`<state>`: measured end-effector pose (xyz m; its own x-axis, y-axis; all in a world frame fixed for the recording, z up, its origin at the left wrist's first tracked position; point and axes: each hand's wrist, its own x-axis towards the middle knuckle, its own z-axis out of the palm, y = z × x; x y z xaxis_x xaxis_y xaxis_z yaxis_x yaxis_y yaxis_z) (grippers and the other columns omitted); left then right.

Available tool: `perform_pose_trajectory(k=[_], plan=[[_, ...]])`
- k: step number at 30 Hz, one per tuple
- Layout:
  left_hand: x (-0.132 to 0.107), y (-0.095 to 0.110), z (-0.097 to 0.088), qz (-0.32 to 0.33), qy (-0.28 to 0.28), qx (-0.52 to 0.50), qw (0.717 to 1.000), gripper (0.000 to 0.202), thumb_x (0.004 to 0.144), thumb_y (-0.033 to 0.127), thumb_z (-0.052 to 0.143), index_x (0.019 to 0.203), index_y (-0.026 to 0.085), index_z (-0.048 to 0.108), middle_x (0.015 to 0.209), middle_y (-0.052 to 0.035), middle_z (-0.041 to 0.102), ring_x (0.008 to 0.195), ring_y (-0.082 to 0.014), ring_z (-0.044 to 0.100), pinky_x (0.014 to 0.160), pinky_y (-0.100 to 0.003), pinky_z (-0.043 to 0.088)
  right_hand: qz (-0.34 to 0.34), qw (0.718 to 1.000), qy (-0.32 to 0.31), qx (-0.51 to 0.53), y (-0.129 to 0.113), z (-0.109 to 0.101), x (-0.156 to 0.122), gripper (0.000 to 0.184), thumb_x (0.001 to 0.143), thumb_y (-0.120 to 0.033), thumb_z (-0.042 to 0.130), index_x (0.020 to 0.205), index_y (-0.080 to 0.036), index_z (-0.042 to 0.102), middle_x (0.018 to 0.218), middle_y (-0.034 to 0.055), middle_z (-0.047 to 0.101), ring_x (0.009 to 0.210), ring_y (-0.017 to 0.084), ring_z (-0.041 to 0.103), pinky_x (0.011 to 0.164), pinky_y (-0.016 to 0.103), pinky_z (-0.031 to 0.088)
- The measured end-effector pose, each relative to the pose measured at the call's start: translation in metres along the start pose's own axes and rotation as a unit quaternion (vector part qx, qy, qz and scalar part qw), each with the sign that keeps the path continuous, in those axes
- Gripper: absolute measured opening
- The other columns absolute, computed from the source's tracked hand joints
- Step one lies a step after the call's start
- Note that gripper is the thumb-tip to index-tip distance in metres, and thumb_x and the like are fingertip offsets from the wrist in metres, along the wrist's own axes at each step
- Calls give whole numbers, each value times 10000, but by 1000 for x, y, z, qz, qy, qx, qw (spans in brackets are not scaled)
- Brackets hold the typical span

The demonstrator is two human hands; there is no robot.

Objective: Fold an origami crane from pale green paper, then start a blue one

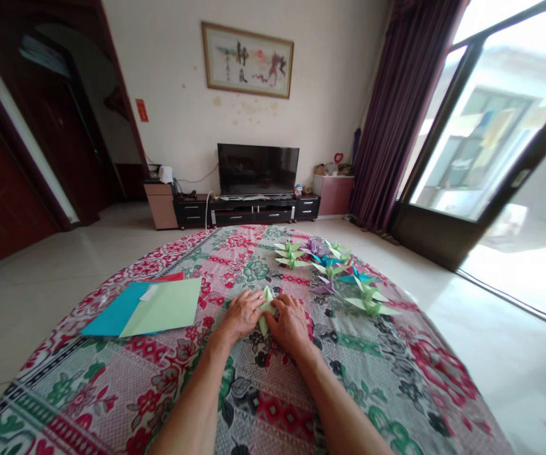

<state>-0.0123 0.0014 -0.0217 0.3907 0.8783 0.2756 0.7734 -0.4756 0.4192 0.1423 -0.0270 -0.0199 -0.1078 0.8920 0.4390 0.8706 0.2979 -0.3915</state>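
Observation:
A small piece of light green folded paper (pixel 264 325), narrow and pointed at both ends, lies on the patterned tablecloth in front of me. My left hand (pixel 244 314) presses its fingers on the left side of the paper. From the right, my right hand (pixel 292 323) holds it with thumb and curled fingers. Both hands cover much of its middle, so the folds there are hidden. Just beyond my right hand stand several folded paper cranes (pixel 371 303) in green, purple, blue and red.
Flat sheets of light green paper (pixel 171 306) and blue paper (pixel 112 309) lie at the left, with a red edge showing behind. A floral cloth (pixel 273 411) covers the round table. Beyond it are a television (pixel 258 169) on a low cabinet and a glass door at the right.

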Motion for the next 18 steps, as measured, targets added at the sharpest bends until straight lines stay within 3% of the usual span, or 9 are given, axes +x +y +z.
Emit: perform_pose_trajectory(k=[7, 10, 13, 18], plan=[[2, 6, -10, -15, 54, -8, 998, 289, 732, 207, 556, 1000, 200, 665, 1043, -75, 608, 1000, -194, 532, 914, -314, 407, -9, 1000, -2, -10, -2, -2, -1, 193, 830, -261, 482, 874, -204, 661, 954, 67, 596, 905, 194, 487, 813, 288, 303], [0, 16, -16, -46, 29, -6, 998, 277, 688, 270, 599, 947, 209, 679, 990, -63, 591, 933, -192, 542, 856, -295, 427, 1, 1000, -10, -2, 3, 3, 2, 228, 820, -172, 457, 884, -215, 671, 920, 59, 598, 880, 183, 487, 783, 277, 303], [-3, 26, -21, -45, -2, 1, 999, 372, 624, 379, 651, 950, 202, 670, 986, -70, 568, 915, -214, 533, 826, -301, 431, 10, 1000, -21, 13, 9, 7, 5, 255, 789, -136, 472, 892, -230, 686, 897, 53, 603, 856, 181, 491, 753, 271, 303], [-4, 33, -24, -38, -24, 16, 999, 456, 580, 414, 657, 980, 195, 649, 1005, -88, 554, 931, -245, 513, 825, -328, 425, 30, 999, -10, 35, 10, 7, 7, 306, 776, -107, 448, 868, -241, 708, 868, 52, 615, 831, 176, 504, 736, 266, 307]])
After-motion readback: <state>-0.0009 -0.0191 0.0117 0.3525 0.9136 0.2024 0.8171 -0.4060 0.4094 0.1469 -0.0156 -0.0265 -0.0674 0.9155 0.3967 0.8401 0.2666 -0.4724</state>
